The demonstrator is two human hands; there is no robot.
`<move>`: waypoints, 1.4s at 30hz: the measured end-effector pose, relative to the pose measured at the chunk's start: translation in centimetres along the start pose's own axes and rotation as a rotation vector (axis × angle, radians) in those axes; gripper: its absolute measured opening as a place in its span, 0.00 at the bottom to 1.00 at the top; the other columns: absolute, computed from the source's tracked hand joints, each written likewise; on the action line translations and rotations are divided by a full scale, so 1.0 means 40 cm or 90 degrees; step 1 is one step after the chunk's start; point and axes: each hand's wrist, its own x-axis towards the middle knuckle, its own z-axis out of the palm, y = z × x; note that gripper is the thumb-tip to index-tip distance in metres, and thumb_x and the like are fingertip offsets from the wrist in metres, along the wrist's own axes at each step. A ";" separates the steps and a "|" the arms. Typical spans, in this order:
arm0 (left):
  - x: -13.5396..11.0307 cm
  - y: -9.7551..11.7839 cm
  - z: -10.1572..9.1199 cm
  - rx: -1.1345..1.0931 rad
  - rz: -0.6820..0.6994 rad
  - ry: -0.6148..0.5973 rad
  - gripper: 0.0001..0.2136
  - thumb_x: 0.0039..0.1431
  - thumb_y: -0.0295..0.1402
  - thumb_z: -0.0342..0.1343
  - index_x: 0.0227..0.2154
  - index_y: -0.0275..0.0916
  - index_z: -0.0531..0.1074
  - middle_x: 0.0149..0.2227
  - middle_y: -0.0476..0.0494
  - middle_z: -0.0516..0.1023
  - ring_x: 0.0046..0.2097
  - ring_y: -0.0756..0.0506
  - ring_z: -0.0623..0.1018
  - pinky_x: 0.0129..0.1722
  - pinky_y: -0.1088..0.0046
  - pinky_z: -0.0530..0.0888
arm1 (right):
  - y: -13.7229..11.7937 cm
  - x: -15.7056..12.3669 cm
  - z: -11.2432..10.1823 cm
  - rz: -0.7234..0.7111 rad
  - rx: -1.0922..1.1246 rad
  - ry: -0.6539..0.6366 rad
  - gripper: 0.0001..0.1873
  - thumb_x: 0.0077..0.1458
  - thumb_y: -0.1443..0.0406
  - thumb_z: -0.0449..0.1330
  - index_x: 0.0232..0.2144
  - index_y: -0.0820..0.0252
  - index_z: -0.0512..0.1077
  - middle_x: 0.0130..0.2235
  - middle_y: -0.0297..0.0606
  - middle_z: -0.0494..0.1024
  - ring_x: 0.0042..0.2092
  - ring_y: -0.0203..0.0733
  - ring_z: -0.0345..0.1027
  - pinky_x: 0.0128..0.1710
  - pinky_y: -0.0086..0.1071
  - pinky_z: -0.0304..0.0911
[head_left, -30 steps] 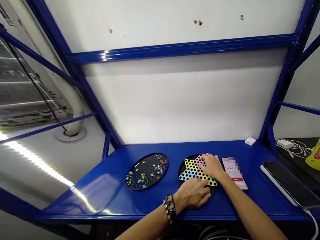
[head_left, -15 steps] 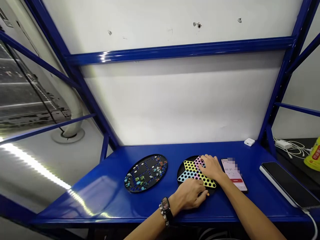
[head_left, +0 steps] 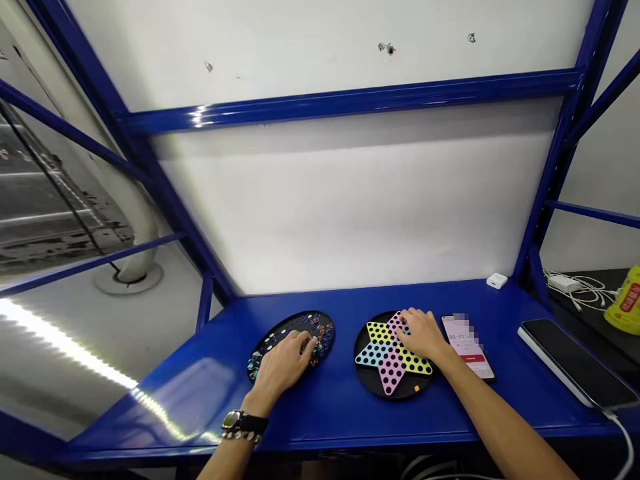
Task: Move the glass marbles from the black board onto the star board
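Observation:
My left hand [head_left: 286,363] is over a round black tray [head_left: 254,379] of glass marbles [head_left: 327,330]. Its thumb and forefinger are a little apart above the marbles, and no held marble shows. On a round black base [head_left: 363,381] lies a star-shaped Chinese checkers board [head_left: 393,363] with pink, yellow and blue points full of dark holes. My right hand [head_left: 421,333] rests on its upper right side, fingers stretched over the far pink point and partly hiding it. I see nothing in that hand.
A phone [head_left: 467,347] with a running timer lies right of the board. Farther right are a dark-screened device [head_left: 575,360] on a white block, a small white case [head_left: 497,281] and a yellow package [head_left: 625,303]. Blue shelf posts [head_left: 547,187] frame the blue tabletop [head_left: 200,387].
My left hand has moved left from the near edge of the star board to the marble tray, uncovering the near pink point. My right hand stays on the board.

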 end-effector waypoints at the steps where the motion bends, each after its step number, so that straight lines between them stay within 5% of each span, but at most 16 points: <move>1: -0.011 0.016 -0.002 -0.016 0.007 0.017 0.19 0.67 0.46 0.38 0.41 0.43 0.72 0.44 0.42 0.77 0.44 0.39 0.78 0.36 0.68 0.69 | 0.000 0.000 0.000 0.000 0.000 -0.001 0.11 0.62 0.59 0.51 0.39 0.57 0.70 0.42 0.41 0.76 0.45 0.47 0.67 0.45 0.39 0.51; 5: -0.072 0.149 -0.027 -0.152 0.147 0.044 0.15 0.68 0.42 0.41 0.45 0.45 0.72 0.48 0.44 0.75 0.44 0.44 0.77 0.43 0.69 0.71 | -0.001 0.000 -0.004 0.003 -0.004 -0.008 0.11 0.61 0.59 0.51 0.40 0.56 0.70 0.43 0.40 0.75 0.46 0.47 0.67 0.46 0.39 0.51; 11: -0.130 0.384 -0.031 -0.204 0.496 -0.127 0.13 0.65 0.29 0.48 0.46 0.48 0.75 0.44 0.47 0.76 0.44 0.47 0.76 0.44 0.73 0.71 | 0.000 0.001 -0.007 0.006 -0.029 -0.012 0.11 0.61 0.59 0.52 0.40 0.57 0.70 0.44 0.41 0.76 0.46 0.47 0.67 0.46 0.39 0.51; 19: -0.074 0.471 0.013 -0.138 0.543 -0.168 0.06 0.59 0.28 0.58 0.35 0.45 0.78 0.41 0.49 0.80 0.42 0.44 0.79 0.40 0.72 0.72 | 0.002 0.004 -0.001 0.009 -0.030 -0.012 0.11 0.61 0.60 0.53 0.42 0.57 0.70 0.44 0.41 0.76 0.46 0.47 0.67 0.46 0.39 0.51; 24: -0.077 0.394 -0.003 -0.221 0.436 -0.053 0.07 0.64 0.33 0.51 0.38 0.44 0.75 0.41 0.47 0.79 0.40 0.46 0.77 0.39 0.72 0.71 | 0.002 0.004 -0.010 0.018 0.021 0.003 0.10 0.62 0.60 0.51 0.39 0.57 0.70 0.43 0.39 0.76 0.45 0.45 0.67 0.45 0.37 0.51; 30: -0.045 0.070 -0.017 -0.161 0.016 0.122 0.12 0.65 0.40 0.45 0.41 0.44 0.72 0.44 0.46 0.78 0.42 0.45 0.78 0.40 0.71 0.71 | 0.002 0.003 -0.022 0.034 0.053 0.020 0.17 0.67 0.61 0.43 0.33 0.58 0.69 0.37 0.37 0.76 0.40 0.40 0.68 0.42 0.35 0.51; 34: -0.052 -0.098 -0.008 -0.042 -0.122 0.042 0.15 0.63 0.40 0.44 0.41 0.43 0.75 0.45 0.43 0.78 0.45 0.40 0.78 0.39 0.67 0.72 | 0.007 0.004 -0.029 0.032 0.038 0.032 0.17 0.67 0.61 0.44 0.33 0.58 0.70 0.37 0.37 0.77 0.41 0.41 0.68 0.42 0.35 0.52; 38: -0.070 -0.122 0.004 -0.064 -0.125 0.046 0.18 0.64 0.42 0.42 0.44 0.44 0.76 0.48 0.42 0.77 0.49 0.38 0.77 0.44 0.63 0.72 | 0.034 -0.001 -0.058 0.065 0.088 0.087 0.22 0.68 0.61 0.40 0.31 0.56 0.70 0.36 0.36 0.77 0.38 0.40 0.68 0.39 0.32 0.54; 42: -0.081 -0.039 0.009 -0.137 -0.081 0.145 0.17 0.64 0.42 0.43 0.46 0.44 0.73 0.49 0.43 0.76 0.49 0.39 0.76 0.47 0.62 0.72 | 0.060 -0.028 -0.080 0.085 0.095 0.110 0.23 0.68 0.63 0.39 0.34 0.56 0.72 0.37 0.37 0.77 0.39 0.40 0.69 0.38 0.32 0.56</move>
